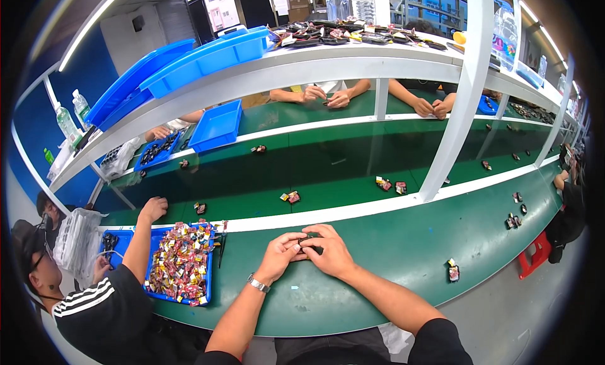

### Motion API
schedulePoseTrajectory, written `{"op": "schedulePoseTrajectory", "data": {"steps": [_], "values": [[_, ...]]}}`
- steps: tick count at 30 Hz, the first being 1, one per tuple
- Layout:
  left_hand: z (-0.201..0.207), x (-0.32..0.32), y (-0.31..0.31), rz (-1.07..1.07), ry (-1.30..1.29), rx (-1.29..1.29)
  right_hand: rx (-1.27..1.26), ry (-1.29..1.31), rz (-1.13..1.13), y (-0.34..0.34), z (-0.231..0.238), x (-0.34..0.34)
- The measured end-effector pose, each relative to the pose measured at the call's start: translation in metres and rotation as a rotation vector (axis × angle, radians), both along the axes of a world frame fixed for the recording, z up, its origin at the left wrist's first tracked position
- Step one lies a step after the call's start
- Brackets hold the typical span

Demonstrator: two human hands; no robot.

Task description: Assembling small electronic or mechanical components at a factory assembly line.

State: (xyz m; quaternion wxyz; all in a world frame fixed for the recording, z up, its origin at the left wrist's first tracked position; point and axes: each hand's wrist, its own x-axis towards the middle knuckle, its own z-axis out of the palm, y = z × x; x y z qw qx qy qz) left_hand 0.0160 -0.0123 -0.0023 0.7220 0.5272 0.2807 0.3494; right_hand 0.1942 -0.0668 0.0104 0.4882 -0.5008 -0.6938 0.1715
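My left hand (279, 254), with a metal watch (258, 284) at its wrist, and my right hand (331, 254) meet above the green work table (372, 283). Both are closed, fingertips together, around a small black part (305, 241). Most of that part is hidden by the fingers, so its exact kind cannot be made out. Left of my hands, a heap of small pink, yellow and white labelled pieces (179, 261) fills a blue tray (210, 280). Thin black tools or wires (222, 245) lie by its right edge. One similar labelled piece (453, 272) rests apart on the right.
A white rail (283, 221) and a post (457, 107) separate my table from a green belt (265, 182) carrying scattered pieces. A co-worker's arm (140, 242) reaches across at left. Blue trays (208, 59) sit on the shelf above. A red stool (535, 256) stands at right.
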Motion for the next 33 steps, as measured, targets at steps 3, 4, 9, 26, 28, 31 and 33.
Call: {"op": "schedulePoseTrajectory", "data": {"steps": [3,4,9,26,28,31,33], "values": [[0.001,0.001,-0.001,-0.001,0.008,-0.002,-0.006,0.009,0.003,0.002,-0.002,0.0],[0.002,0.002,0.0,-0.005,0.005,-0.009,0.002,0.014,-0.003,0.001,-0.002,0.0],[-0.001,0.001,0.0,0.026,0.017,0.013,0.086,-0.021,0.013,0.002,0.005,-0.004],[0.007,0.007,-0.005,0.064,0.018,0.024,0.088,-0.039,-0.049,0.0,0.004,-0.004],[0.006,0.006,-0.005,0.064,0.009,0.012,0.106,-0.003,-0.079,-0.002,0.007,-0.008],[0.005,0.005,-0.003,0.053,0.015,0.008,0.163,-0.022,-0.102,0.0,0.006,-0.006],[0.006,0.005,-0.003,0.044,0.027,0.016,0.205,-0.079,-0.095,0.0,0.005,-0.004]]}}
